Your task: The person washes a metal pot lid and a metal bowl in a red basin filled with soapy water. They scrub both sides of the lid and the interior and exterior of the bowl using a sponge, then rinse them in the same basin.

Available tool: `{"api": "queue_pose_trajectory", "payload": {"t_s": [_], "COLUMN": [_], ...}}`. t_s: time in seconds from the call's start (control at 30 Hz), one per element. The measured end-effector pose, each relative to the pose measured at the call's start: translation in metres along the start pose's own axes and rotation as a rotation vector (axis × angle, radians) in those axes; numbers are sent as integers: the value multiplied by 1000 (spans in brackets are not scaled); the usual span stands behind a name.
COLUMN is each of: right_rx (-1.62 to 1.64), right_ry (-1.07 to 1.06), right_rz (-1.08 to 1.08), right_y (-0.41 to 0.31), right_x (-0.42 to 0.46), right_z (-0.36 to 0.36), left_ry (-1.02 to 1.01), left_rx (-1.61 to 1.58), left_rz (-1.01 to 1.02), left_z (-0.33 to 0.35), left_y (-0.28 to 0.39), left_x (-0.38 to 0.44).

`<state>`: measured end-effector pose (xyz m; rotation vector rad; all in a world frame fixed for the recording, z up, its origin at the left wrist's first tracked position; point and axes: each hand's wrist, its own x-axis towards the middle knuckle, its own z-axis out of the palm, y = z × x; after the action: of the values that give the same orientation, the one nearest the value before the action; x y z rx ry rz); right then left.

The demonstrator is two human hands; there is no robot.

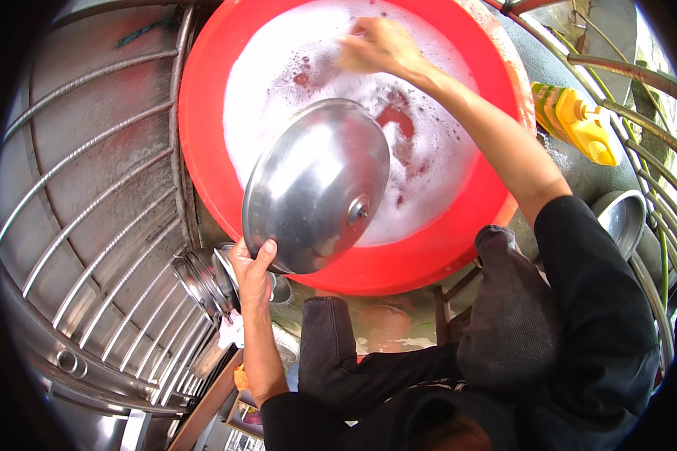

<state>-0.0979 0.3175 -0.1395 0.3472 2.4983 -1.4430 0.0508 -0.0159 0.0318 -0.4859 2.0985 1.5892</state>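
My left hand [253,277] grips the rim of a round stainless-steel pot lid [321,191], thumb on its outer face. The lid is tilted over the near left part of a large red plastic tub [209,163], its knob fitting facing me. White suds [429,186] cover most of the water in the tub, with dark reddish gaps between them. Beyond the lid, my right hand [381,48] is over the suds near the far side. It is blurred with curled fingers, and whether anything is in it cannot be made out.
A yellow plastic jug [584,121] lies right of the tub, beside metal bars [637,70]. Nearer stands a metal bowl [620,222]. Left are a barred metal rack [99,141] and stacked metal pots or lids [200,282]. My knees [327,327] are close to the tub.
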Motion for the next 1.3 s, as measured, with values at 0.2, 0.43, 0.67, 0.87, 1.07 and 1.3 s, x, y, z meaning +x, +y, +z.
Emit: {"api": "queue_pose_trajectory", "payload": {"t_s": [0.2, 0.43, 0.67, 0.87, 1.07, 1.3], "right_rx": [-335, 220, 103, -68, -31, 26], "right_ry": [-94, -29, -197, -36, -132, -10], "right_rz": [5, -619, -734, -58, 201, -118], "right_y": [79, -23, -94, 11, 35, -1], "right_x": [-75, -136, -135, -74, -67, -53], "right_z": [50, 102, 124, 123, 105, 67], "left_ry": [185, 209, 448, 471, 400, 332], "left_rx": [-234, -48, -36, -45, 167, 302], "left_rz": [-144, -28, 68, 140, 227, 280], "left_z": [-15, -12, 16, 25, 33, 49], "left_y": [-38, -33, -55, -59, -43, -16], "left_x": [-3, 12, 2, -2, -9, -7]}}
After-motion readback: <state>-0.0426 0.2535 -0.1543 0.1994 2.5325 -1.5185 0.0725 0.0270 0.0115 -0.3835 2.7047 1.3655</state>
